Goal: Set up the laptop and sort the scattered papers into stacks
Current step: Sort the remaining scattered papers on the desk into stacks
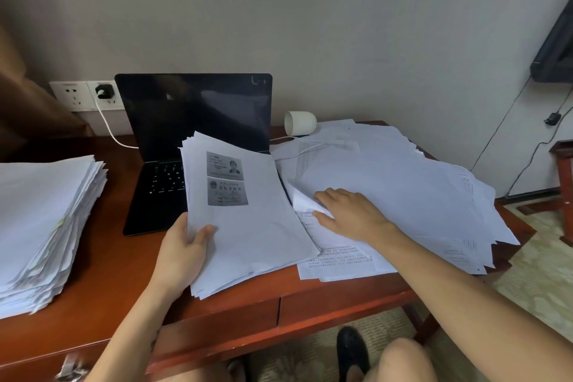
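We see the left hand (183,253) with its fingers clamped on a thick sheaf (248,226) of smooth white sheets at the seven o'clock corner, thumb on top. The top page bears a grey photocopy of a card. The sheaf tilts over the glossy red-brown wooden bench (102,282) and covers the three o'clock side of the laptop (192,108), a flat black slab standing open at twelve o'clock with a dark, shiny screen. At three o'clock the scattered papers (418,183) spread in a wide, ragged fan. On them lies the right hand (350,214), thumb and forefinger pinching the curled corner of a loose sheet (302,200). At nine o'clock we find a tall stack (43,220) with uneven edges. A round white cup (300,123) lies on its side at one o'clock, behind the papers
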